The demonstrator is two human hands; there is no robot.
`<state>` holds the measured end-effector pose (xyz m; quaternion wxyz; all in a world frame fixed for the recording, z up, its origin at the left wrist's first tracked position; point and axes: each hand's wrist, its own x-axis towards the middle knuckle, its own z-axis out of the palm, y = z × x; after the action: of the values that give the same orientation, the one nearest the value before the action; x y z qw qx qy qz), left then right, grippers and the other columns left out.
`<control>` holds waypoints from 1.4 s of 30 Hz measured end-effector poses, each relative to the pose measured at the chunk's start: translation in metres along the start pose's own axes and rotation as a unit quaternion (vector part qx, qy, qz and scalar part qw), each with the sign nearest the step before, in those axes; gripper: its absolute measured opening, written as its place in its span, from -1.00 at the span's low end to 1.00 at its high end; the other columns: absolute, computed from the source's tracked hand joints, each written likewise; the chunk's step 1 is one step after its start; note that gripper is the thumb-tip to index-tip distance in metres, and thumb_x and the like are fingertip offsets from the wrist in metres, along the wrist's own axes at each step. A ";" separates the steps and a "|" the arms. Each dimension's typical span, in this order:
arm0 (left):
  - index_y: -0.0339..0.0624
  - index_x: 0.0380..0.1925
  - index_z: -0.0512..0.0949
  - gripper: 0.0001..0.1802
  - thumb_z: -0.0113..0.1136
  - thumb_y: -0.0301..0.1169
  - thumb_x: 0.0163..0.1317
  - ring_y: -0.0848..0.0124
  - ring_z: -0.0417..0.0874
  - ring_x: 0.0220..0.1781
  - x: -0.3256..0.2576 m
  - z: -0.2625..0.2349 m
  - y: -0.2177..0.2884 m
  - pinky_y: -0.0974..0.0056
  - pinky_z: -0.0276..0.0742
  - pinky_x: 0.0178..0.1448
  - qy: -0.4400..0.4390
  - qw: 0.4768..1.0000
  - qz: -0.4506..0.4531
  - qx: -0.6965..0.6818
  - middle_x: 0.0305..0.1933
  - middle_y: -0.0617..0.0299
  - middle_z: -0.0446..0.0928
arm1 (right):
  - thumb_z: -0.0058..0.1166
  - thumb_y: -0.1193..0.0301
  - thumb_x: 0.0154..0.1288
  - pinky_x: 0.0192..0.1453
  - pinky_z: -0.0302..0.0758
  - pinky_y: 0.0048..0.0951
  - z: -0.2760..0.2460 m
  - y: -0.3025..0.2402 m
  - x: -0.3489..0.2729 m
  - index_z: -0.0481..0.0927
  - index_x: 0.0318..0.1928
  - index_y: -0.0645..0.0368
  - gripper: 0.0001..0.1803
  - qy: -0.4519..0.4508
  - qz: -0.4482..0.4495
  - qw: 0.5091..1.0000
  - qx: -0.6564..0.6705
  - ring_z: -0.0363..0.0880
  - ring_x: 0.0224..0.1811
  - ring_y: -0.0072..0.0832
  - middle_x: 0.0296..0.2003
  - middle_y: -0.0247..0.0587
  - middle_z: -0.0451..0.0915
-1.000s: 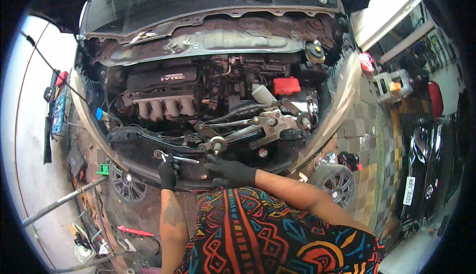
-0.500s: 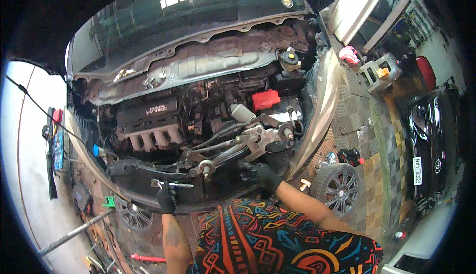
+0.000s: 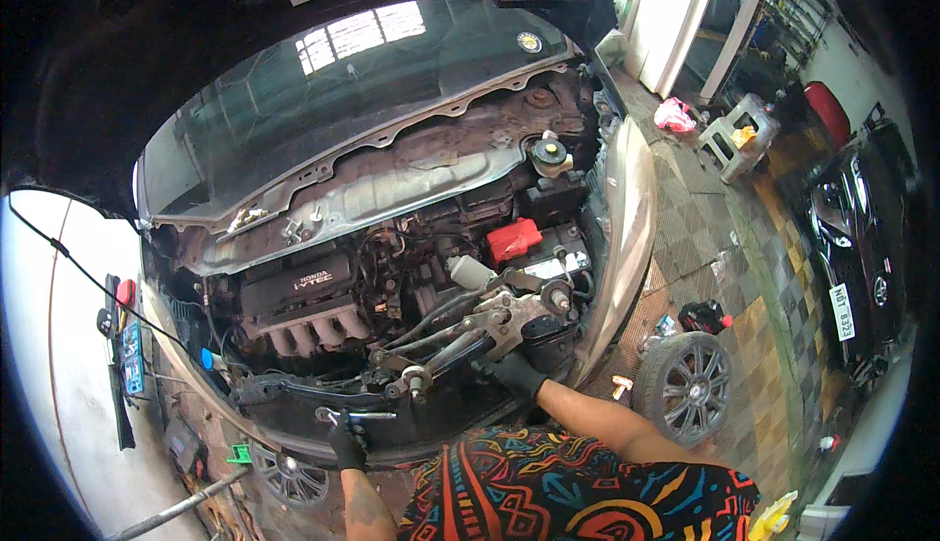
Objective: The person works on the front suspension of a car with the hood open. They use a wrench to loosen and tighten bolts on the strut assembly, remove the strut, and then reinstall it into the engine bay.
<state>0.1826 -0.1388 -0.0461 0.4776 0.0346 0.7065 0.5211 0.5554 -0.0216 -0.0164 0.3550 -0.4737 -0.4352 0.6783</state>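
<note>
My left hand (image 3: 348, 442), black-gloved, is closed around a chrome ratchet wrench (image 3: 364, 416), held level over the dark front edge of the engine bay. To its right, my right hand (image 3: 514, 375), also gloved, has its fingers stretched out at the lower edge of a wiper linkage (image 3: 470, 337); the fingertips partly blend into the dark parts. This metal linkage, with rods and two threaded pivots, lies across the front of the engine bay. Behind it are the engine cover (image 3: 304, 282), a white plastic bottle-like part (image 3: 470, 272) and a battery with a red cover (image 3: 514, 239).
The raised hood (image 3: 147, 61) hangs overhead. Loose small metal parts (image 3: 304, 225) lie on the cowl. An alloy wheel (image 3: 685, 387) is on the floor at right, another wheel (image 3: 291, 475) at left. Farther right are a grey stool (image 3: 736, 140) and a black bumper (image 3: 862, 247).
The view has tilted, so the car sits lower and more hood shows. My right hand has moved in closer to the linkage. The ratchet wrench stays in my left hand.
</note>
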 end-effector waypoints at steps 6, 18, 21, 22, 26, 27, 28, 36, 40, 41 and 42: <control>0.03 -0.61 0.42 -0.67 0.17 -0.12 0.25 0.53 0.25 -0.80 0.000 -0.004 0.000 0.40 0.07 -0.72 0.000 0.999 0.007 0.040 -0.74 0.36 0.37 | 0.26 0.36 0.21 -0.32 0.55 -0.48 -0.003 0.026 0.008 0.51 -0.08 0.17 -0.69 -0.010 0.043 0.999 0.016 0.54 -0.34 -0.58 -0.28 -0.35 0.58; 0.02 -0.62 0.39 -0.65 0.17 -0.09 0.24 0.52 0.22 -0.82 -0.010 0.002 0.007 0.38 0.08 -0.73 0.006 0.999 0.007 0.032 -0.76 0.35 0.34 | 0.28 0.25 0.21 -0.36 0.48 -0.54 -0.006 0.019 0.002 0.57 -0.26 0.14 -0.75 -0.031 0.032 0.999 -0.031 0.51 -0.44 -0.63 -0.43 -0.40 0.57; 0.02 -0.62 0.39 -0.64 0.16 -0.08 0.24 0.52 0.21 -0.82 -0.008 -0.001 0.005 0.38 0.08 -0.73 -0.002 0.999 0.010 0.037 -0.76 0.35 0.34 | 0.29 0.25 0.19 -0.36 0.48 -0.53 -0.007 0.022 0.001 0.57 -0.22 0.15 -0.72 -0.026 0.025 0.999 -0.032 0.51 -0.44 -0.63 -0.41 -0.40 0.58; 0.02 -0.62 0.39 -0.64 0.16 -0.08 0.24 0.52 0.21 -0.82 -0.007 0.000 0.004 0.38 0.07 -0.73 -0.007 0.999 0.013 0.035 -0.76 0.35 0.34 | 0.29 0.25 0.19 -0.36 0.49 -0.53 -0.008 0.025 0.001 0.57 -0.21 0.15 -0.71 -0.024 0.018 0.999 -0.036 0.51 -0.44 -0.63 -0.41 -0.39 0.59; 0.02 -0.62 0.39 -0.65 0.16 -0.09 0.25 0.52 0.21 -0.83 -0.006 0.002 0.006 0.39 0.07 -0.74 0.001 1.000 0.002 0.017 -0.76 0.36 0.35 | 0.29 0.24 0.19 -0.29 0.50 -0.51 -0.007 0.012 -0.005 0.59 -0.20 0.15 -0.71 -0.033 0.047 0.998 0.023 0.53 -0.36 -0.62 -0.35 -0.38 0.60; 0.02 -0.61 0.39 -0.65 0.16 -0.09 0.25 0.52 0.21 -0.83 -0.007 0.003 0.006 0.39 0.07 -0.74 0.006 1.000 0.000 0.015 -0.76 0.36 0.35 | 0.30 0.24 0.18 -0.26 0.51 -0.51 -0.009 0.008 -0.007 0.60 -0.20 0.14 -0.72 -0.030 0.054 0.997 0.046 0.55 -0.33 -0.61 -0.34 -0.39 0.61; 0.02 -0.61 0.39 -0.66 0.16 -0.10 0.25 0.53 0.20 -0.83 -0.007 0.004 0.006 0.39 0.07 -0.74 0.011 1.000 -0.002 0.013 -0.76 0.36 0.35 | 0.30 0.24 0.18 -0.23 0.52 -0.52 -0.012 0.003 -0.010 0.62 -0.21 0.14 -0.72 -0.027 0.060 0.996 0.068 0.56 -0.30 -0.60 -0.34 -0.39 0.62; 0.03 -0.55 0.43 -0.71 0.17 -0.12 0.26 0.57 0.27 -0.76 0.005 -0.009 -0.003 0.45 0.12 -0.66 -0.029 0.999 -0.018 0.021 -0.70 0.38 0.39 | 0.02 0.34 0.32 0.11 0.50 -0.19 -0.118 0.008 -0.013 0.44 0.09 0.16 -0.64 -0.025 -0.165 0.984 0.058 0.54 -0.02 -0.28 -0.01 -0.17 0.53; 0.03 -0.55 0.42 -0.70 0.15 -0.11 0.27 0.57 0.26 -0.76 -0.005 -0.003 0.003 0.44 0.08 -0.70 -0.026 1.000 -0.005 0.013 -0.71 0.38 0.37 | -0.10 0.16 0.41 0.13 0.50 -0.13 -0.122 -0.030 -0.013 0.41 0.13 0.09 -0.60 0.078 0.025 0.890 0.448 0.53 0.01 -0.16 0.01 -0.12 0.53; 0.03 -0.55 0.42 -0.69 0.15 -0.11 0.28 0.57 0.26 -0.77 -0.008 -0.002 0.006 0.43 0.07 -0.70 -0.033 0.999 -0.004 0.005 -0.72 0.38 0.37 | -0.14 0.12 0.42 0.13 0.50 -0.14 -0.117 -0.040 -0.013 0.42 0.13 0.07 -0.59 0.092 0.021 0.878 0.469 0.53 0.01 -0.14 0.02 -0.11 0.53; 0.03 -0.55 0.41 -0.69 0.15 -0.11 0.28 0.57 0.26 -0.77 -0.006 -0.003 0.005 0.43 0.07 -0.71 -0.026 1.000 -0.003 -0.003 -0.72 0.38 0.36 | -0.16 0.10 0.43 0.07 0.53 -0.15 -0.113 -0.045 -0.013 0.40 0.15 0.06 -0.58 0.095 0.020 0.877 0.471 0.54 -0.02 -0.18 0.03 -0.12 0.52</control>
<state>0.1813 -0.1423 -0.0388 0.4974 0.0449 0.6927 0.5204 0.6700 0.0120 0.0102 0.5623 -0.3215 -0.0190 0.7616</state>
